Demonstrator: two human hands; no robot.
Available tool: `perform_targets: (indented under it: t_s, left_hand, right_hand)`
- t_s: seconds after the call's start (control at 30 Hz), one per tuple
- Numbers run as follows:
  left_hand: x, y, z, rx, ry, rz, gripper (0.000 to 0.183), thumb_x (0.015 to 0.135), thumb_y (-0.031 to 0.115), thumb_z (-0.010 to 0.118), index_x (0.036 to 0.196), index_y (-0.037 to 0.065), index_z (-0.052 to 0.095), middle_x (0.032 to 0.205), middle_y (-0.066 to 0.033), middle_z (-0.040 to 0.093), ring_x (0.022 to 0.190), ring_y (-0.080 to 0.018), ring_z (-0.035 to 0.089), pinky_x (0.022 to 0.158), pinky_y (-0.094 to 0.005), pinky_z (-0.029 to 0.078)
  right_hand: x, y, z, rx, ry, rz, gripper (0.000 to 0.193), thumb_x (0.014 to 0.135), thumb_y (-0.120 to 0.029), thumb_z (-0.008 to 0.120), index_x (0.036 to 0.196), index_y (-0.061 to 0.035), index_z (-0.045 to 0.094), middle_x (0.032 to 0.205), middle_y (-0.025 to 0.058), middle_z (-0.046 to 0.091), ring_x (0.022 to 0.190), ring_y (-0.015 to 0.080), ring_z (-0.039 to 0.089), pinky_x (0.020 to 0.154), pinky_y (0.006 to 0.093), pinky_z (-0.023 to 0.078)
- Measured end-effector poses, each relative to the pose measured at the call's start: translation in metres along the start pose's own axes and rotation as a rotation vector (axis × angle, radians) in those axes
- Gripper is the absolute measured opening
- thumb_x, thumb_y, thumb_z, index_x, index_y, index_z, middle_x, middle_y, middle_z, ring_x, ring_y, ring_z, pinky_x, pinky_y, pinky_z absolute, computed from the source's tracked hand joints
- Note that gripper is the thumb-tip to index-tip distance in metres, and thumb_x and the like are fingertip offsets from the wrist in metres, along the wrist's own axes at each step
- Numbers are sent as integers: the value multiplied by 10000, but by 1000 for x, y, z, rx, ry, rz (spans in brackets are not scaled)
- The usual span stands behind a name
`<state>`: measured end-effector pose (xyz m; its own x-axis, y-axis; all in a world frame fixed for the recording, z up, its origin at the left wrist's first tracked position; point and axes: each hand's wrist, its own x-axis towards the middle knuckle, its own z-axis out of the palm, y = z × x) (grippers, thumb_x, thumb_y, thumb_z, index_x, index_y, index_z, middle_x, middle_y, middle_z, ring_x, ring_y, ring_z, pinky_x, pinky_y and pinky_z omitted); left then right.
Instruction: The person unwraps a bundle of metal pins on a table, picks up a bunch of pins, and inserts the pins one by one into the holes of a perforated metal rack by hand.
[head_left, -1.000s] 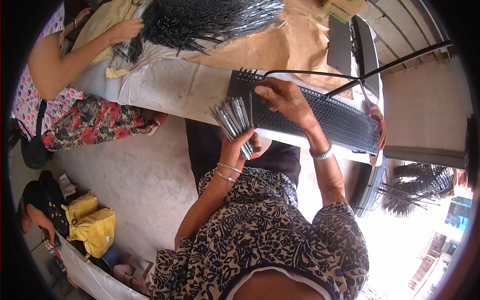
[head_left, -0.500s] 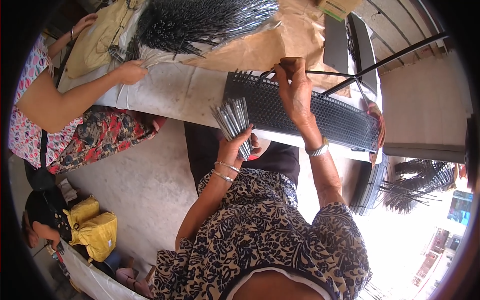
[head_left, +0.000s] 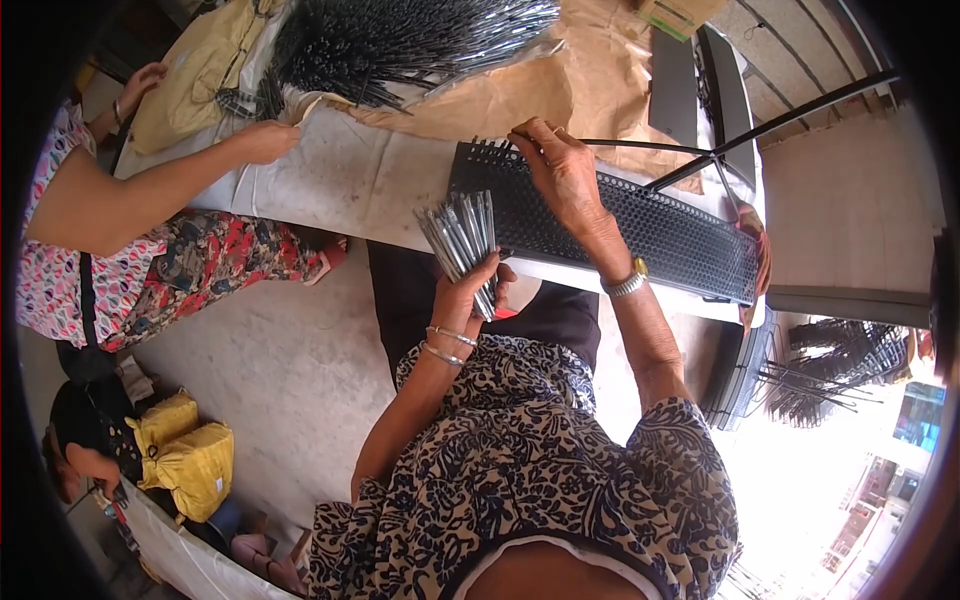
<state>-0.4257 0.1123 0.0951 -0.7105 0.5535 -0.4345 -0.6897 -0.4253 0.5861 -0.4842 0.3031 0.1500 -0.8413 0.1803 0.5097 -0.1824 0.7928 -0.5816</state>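
Observation:
My left hand [head_left: 468,295] is closed around a bundle of thin, shiny grey rods [head_left: 462,232], whose upper ends fan out beside the table's near edge. A long black perforated rack [head_left: 650,232] lies along that edge, to the right of the bundle. Several dark rod ends [head_left: 487,148] stick up in a row at its far left corner. Over that corner is my right hand [head_left: 568,185], thumb and fingers pinched together close to the row. Whatever sits between those fingertips is too small to make out.
A large heap of dark rods [head_left: 390,45] lies on brown paper [head_left: 540,90] at the back of the table. On the left a co-worker's hand [head_left: 268,142] rests at a pale cloth. Black metal bars [head_left: 770,125] cross at the right. Yellow sacks [head_left: 195,465] stand lower left.
My right hand has moved left along the rack to the row of rod ends. My left hand and its bundle have barely shifted. The co-worker's farther hand has moved left and down.

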Motion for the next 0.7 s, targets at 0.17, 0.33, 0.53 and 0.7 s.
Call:
perform_targets:
  t_s: [0.17,0.33,0.53,0.7]
  left_hand:
    - [-1,4,4,1,-14,3,199,889,147,624,1028,7,594,757,-100,614,616,-138,557,482,-265,430]
    - [-4,8,8,16,-3,8,194,888,145,624,1005,-6,593,734,-98,611,595,-145,557,468,-264,429]
    - [-11,13,17,91,48,-24,218,894,173,625,1016,-4,593,727,-84,622,571,-155,586,466,-264,458]
    - [-11,12,14,100,39,-3,239,890,184,630,1047,7,596,748,-92,636,595,-158,611,477,-267,483]
  right_hand:
    - [-7,-2,-5,-117,53,-31,186,862,-194,644,972,-44,624,756,141,623,657,311,631,603,378,494]
    - [-19,-25,-29,607,-525,532,297,890,-266,646,998,8,607,772,26,595,621,60,523,541,209,440]
    - [-28,-18,-19,889,-576,563,199,883,-150,645,978,2,558,760,2,579,609,63,515,541,197,442]
    - [-32,-23,-20,883,-589,569,138,884,-121,634,902,-3,564,727,0,563,601,65,518,549,202,446]
